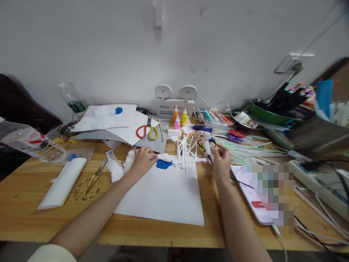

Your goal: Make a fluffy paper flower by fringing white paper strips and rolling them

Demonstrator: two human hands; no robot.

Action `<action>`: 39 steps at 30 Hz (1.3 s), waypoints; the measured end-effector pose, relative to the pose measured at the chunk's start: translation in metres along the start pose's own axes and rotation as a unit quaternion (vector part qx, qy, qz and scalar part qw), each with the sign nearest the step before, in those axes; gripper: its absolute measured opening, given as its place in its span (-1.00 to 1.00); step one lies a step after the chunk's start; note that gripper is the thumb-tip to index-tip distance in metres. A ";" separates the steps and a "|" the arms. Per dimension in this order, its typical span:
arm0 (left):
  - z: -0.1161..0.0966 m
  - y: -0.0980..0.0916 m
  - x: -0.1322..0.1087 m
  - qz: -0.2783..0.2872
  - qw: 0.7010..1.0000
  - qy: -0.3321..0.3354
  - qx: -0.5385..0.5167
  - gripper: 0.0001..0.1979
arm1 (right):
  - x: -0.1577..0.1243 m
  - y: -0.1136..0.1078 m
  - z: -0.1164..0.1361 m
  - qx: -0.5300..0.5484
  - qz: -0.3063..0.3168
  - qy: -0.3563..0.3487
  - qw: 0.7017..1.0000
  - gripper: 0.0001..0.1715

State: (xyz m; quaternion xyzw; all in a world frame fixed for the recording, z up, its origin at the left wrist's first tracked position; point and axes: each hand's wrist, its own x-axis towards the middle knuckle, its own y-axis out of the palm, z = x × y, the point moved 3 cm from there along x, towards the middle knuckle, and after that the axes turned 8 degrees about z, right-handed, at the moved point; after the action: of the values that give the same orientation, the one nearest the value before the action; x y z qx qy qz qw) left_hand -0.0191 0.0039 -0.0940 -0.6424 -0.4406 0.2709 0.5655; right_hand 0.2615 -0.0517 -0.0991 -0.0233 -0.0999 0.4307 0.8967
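Plain whitish wall [109, 43] behind a light wooden desk [27, 189], soft even light.

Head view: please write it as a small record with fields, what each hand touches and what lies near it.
left hand: touches white fluffy wad, next to blue patch
right hand: beside glue gun; grip unclear
under hands: white sheet on wooden table
left side: gold scissors
right side: phone
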 end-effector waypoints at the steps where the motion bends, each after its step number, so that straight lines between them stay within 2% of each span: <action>1: 0.001 0.000 0.000 -0.001 1.000 -0.003 -0.002 -0.85 | 0.000 0.000 0.001 0.000 -0.001 0.000 1.000 -0.59; 14: 0.001 -0.001 0.001 -0.003 1.000 -0.020 0.006 -0.80 | 0.001 0.001 -0.003 0.021 0.006 0.001 1.000 -0.58; 21: 0.000 0.000 -0.001 -0.008 1.000 -0.010 0.002 -0.85 | 0.000 0.003 -0.004 -0.032 0.022 -0.012 0.999 -0.58; 24: 0.000 -0.001 -0.001 -0.006 1.000 -0.009 -0.009 -0.85 | -0.005 0.009 0.000 -0.064 0.058 -0.026 0.996 -0.61; 26: -0.002 -0.004 -0.002 -0.013 1.000 -0.013 -0.022 -0.84 | -0.010 0.018 0.004 -0.115 0.118 -0.061 0.985 -0.67; 30: -0.015 -0.013 -0.005 -0.055 0.997 -0.024 -0.058 -0.84 | -0.024 0.039 0.007 -0.241 0.252 -0.167 0.922 -0.72; 34: -0.036 -0.021 -0.010 -0.095 0.988 -0.009 -0.123 -0.85 | -0.029 0.047 0.003 -0.268 0.269 -0.195 0.904 -0.78; 39: -0.060 -0.023 -0.012 -0.090 0.981 0.030 -0.171 -0.86 | -0.026 0.050 -0.003 -0.280 0.255 -0.200 0.904 -0.82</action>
State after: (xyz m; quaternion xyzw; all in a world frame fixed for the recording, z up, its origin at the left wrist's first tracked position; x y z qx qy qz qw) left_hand 0.0202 -0.0362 -0.0611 -0.6950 -0.5196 0.1201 0.4823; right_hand 0.2078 -0.0405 -0.1122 -0.2112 -0.3843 0.5944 0.6740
